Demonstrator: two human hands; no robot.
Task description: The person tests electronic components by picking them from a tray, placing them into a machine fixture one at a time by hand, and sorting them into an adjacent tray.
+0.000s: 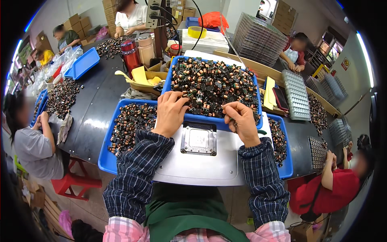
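Note:
In front of me a blue tray (pixel 221 120), heaped with small copper-wound coils (pixel 213 82) on black bases, rests above a pale metal panel (pixel 197 167). My left hand (pixel 171 112) lies over the tray's near left rim, fingers curled together among the coils; what they pinch is hidden. At the near right rim, my right hand (pixel 243 121) is closed in a pinch, thumb against the fingertips. Whatever sits between them is too small to name. A square metal plate in a dark frame (pixel 199 139) is set into the panel between my wrists.
Lower blue trays of coils flank the panel, left (pixel 105 155) and right (pixel 288 169). Behind stand a red flask (pixel 131 58), yellow tape (pixel 197 32) and stacked clear trays (pixel 260 38). A white gridded tray (pixel 296 94) leans at right. Several people work around the dark table (pixel 94 117).

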